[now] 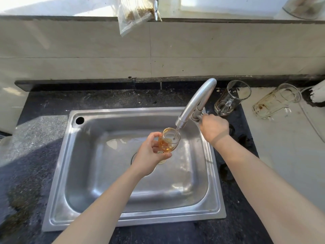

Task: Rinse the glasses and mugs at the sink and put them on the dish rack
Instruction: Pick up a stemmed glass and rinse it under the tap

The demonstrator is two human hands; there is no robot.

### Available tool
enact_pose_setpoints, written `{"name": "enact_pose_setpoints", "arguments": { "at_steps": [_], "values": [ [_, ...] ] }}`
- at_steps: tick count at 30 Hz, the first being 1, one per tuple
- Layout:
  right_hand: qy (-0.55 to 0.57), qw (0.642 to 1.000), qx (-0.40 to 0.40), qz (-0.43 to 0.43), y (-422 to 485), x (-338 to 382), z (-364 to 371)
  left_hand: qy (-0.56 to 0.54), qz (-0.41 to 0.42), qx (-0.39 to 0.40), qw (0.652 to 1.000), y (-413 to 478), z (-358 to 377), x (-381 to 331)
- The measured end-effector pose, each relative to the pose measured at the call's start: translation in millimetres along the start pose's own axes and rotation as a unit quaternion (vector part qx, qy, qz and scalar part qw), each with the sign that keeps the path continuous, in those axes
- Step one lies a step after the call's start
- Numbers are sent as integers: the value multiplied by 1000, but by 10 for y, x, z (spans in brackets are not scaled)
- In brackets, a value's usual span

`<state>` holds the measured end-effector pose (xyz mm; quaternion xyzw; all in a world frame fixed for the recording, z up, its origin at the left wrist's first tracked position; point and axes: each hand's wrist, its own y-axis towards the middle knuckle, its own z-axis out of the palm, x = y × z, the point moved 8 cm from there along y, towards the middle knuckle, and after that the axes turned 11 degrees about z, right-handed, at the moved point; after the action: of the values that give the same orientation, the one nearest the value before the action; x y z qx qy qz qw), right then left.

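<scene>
Amber dregs sit in the small stemmed clear glass [169,141]. My left grip [149,154] has its fingers curled round the bowl, mouth right under the curved steel tap [198,101], above the stainless sink [58,191]. Right grip [214,128] is clamped on the tap's base. Step: rinsing. Next, I reckon: swirl, tip out. Two clear glass mugs [230,99] [274,103] wait on the desk [44,103] just beyond the right grip. Rack not visible.

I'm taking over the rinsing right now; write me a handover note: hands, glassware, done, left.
The left hand holds the stemmed glass, amber liquid inside, under the faucet spout, over the sink.
The right hand grips the faucet's base.
A clear mug and a stained mug wait on the counter, right of the sink.
Done: none finished. Left: rinse all three, rack them; no rack in view.
</scene>
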<state>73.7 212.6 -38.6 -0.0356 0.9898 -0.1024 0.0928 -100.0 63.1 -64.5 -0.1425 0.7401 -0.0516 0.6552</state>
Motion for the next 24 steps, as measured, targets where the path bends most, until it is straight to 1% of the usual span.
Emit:
{"name": "enact_pose_setpoints", "arguments": {
  "at_steps": [2,3,4,5,6,7,8,9,10,11,12,13,15,17,21,22,24],
  "values": [
    [49,998,-15,20,-107,-80,-92,-7,-4,3,1000,6,19,-13],
    [94,995,-34,22,-189,-110,-144,-9,-5,4,1000,10,31,-20],
    [164,985,-44,22,-290,-138,-207,-10,-6,7,1000,14,43,-28],
    [257,966,-31,27,-378,-165,-227,-9,-8,10,1000,17,59,-33],
    [355,934,8,39,-450,-182,-214,-10,-12,13,1000,18,71,-35],
    [442,893,70,48,-519,-157,-166,-14,-14,13,1000,19,81,-41],
    [506,850,142,45,-592,-83,-122,-17,-16,14,1000,17,86,-46],
    [544,811,211,33,-670,20,-75,-20,-16,14,1000,16,91,-54],
    [563,782,268,19,-744,125,-33,-23,-15,15,1000,18,95,-61],
    [569,764,303,10,-800,215,8,-28,-13,16,999,18,102,-68],
    [571,759,313,3,-828,281,38,-31,-14,17,999,15,109,-73],
    [570,762,306,-2,-841,337,56,-33,-15,18,999,14,113,-72],
    [577,768,279,-9,-858,425,37,-35,-19,18,999,8,112,-56],
    [591,764,259,-9,-866,494,4,-34,-24,13,999,-8,90,-39],
    [565,794,223,-26,-851,594,-67,-50,-31,-8,998,-26,12,38],
    [571,792,214,-17,-832,581,-70,-58,-33,-10,998,-25,7,43],
    [602,774,197,13,-797,507,-58,-68,-36,-2,997,-24,16,41]
  ]
}}
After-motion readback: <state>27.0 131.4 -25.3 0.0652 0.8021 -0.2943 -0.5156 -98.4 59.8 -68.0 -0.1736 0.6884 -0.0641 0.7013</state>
